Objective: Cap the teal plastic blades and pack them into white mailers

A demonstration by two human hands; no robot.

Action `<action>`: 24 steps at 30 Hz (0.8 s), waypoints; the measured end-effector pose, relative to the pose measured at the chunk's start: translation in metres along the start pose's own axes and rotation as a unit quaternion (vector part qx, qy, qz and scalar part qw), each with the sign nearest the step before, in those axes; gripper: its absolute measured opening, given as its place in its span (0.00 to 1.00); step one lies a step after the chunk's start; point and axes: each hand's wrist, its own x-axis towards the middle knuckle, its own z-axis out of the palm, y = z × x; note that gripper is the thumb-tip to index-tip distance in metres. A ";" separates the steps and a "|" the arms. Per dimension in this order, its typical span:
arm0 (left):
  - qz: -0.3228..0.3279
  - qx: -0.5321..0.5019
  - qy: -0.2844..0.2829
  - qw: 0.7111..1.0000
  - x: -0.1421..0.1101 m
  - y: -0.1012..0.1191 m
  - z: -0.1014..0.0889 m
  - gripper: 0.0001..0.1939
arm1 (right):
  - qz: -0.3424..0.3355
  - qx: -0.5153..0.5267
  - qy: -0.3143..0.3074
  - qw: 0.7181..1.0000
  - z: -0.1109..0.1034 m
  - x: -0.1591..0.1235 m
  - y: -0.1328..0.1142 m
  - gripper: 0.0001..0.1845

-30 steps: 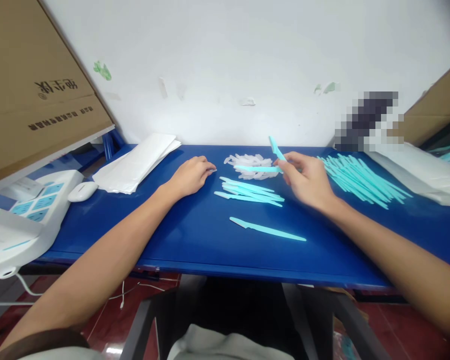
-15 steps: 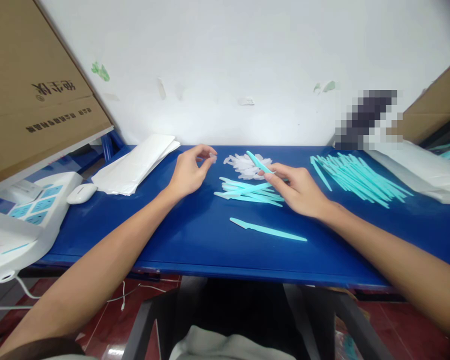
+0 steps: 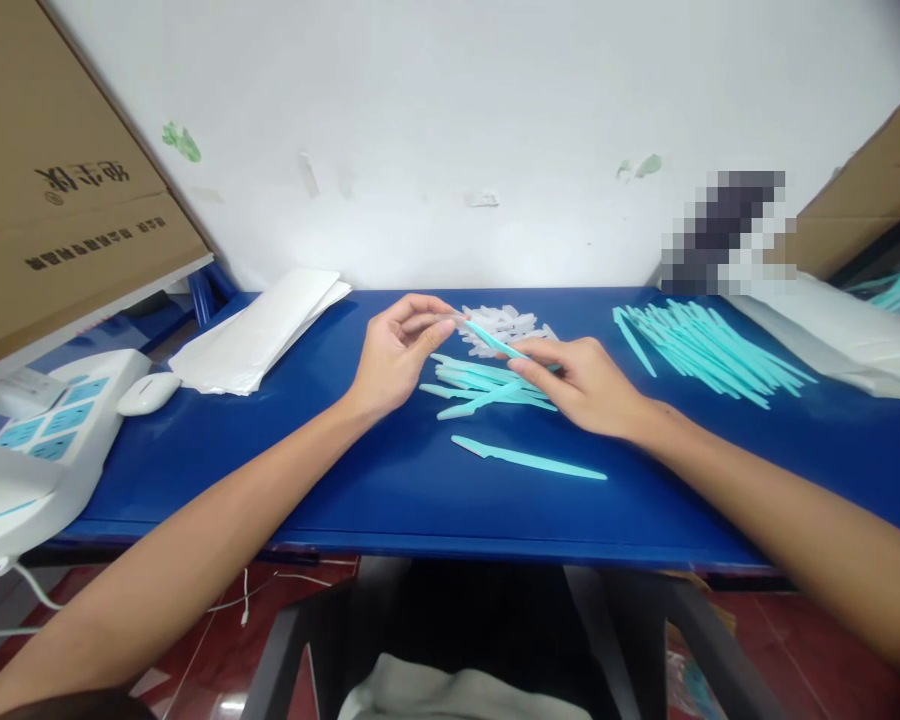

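My right hand [image 3: 581, 385] pinches a teal plastic razor stick [image 3: 493, 341] by its handle, its tip pointing left and up. My left hand [image 3: 394, 350] pinches a small clear cap [image 3: 450, 318] at that tip, so the two hands meet above the blue table [image 3: 345, 470]. Under them lies a small heap of teal sticks [image 3: 480, 388]. Just behind is a pile of clear caps [image 3: 506, 325]. A single teal stick [image 3: 529, 459] lies alone nearer to me.
A large spread of teal sticks [image 3: 709, 345] lies at the right. White sheets [image 3: 259, 330] sit at the back left, with a white mouse [image 3: 148, 393] and a white device [image 3: 34, 450] beside them. Cardboard boxes [image 3: 67, 190] flank both sides.
My right hand dropped one stick onto the heap and swung the other down to the left. My left hand lifted off the table with a cap and came to the stick's tip.
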 end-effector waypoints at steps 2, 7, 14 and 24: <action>0.005 -0.002 -0.002 1.000 -0.001 0.001 0.002 0.18 | -0.004 -0.003 -0.007 1.000 0.000 0.000 0.000 0.20; 0.007 0.023 -0.032 0.999 -0.011 0.004 0.013 0.16 | -0.025 -0.025 -0.021 0.999 -0.001 0.000 -0.003 0.21; 0.146 0.289 -0.115 0.939 -0.012 0.011 0.003 0.17 | 0.000 -0.059 -0.032 0.998 -0.002 -0.002 -0.004 0.21; 0.171 0.501 -0.262 0.807 -0.003 0.006 -0.023 0.42 | 0.044 -0.137 -0.044 0.989 0.003 0.000 -0.004 0.19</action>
